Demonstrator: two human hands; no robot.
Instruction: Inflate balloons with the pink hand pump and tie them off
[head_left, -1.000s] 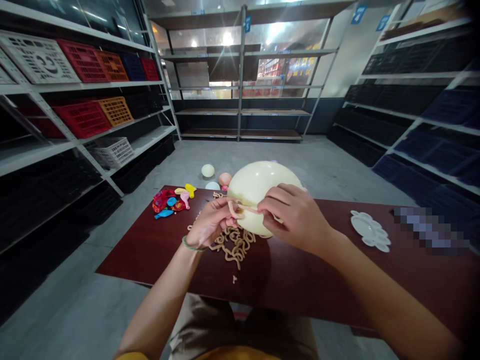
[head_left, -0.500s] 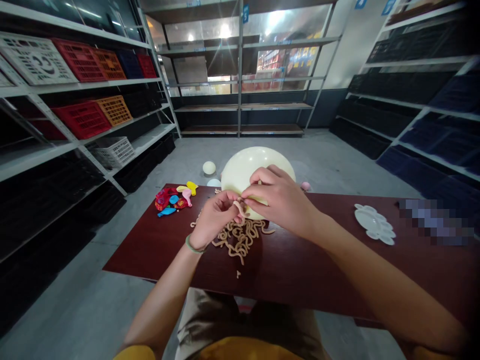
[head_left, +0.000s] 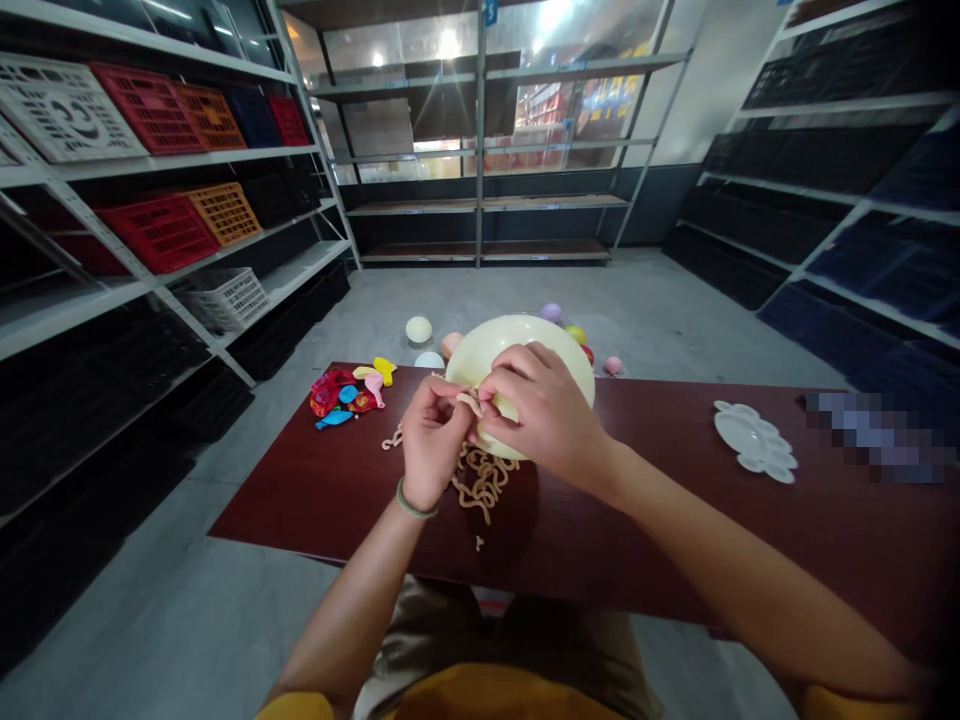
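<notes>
My left hand is closed, its thumb and fingers pinching a short tan curled strip. Against it, my right hand is closed too, fingertips pressed together at the near side of a big inflated cream balloon. The balloon's neck is hidden among my fingers. Below the hands lies a loose heap of tan curled strips, partly covered by the balloon and my left hand. One tiny scrap rests nearer the table's front edge.
Flat uninflated balloons in several colours lie at the table's left. A white scalloped palette is on the right of the dark red table. Small inflated balloons sit beyond the far edge. Shelves with crates stand around.
The big balloon has dropped slightly, showing more small balloons behind it. My left hand has turned more upright and shifted right, over part of the heap. Both hands stay close together.
</notes>
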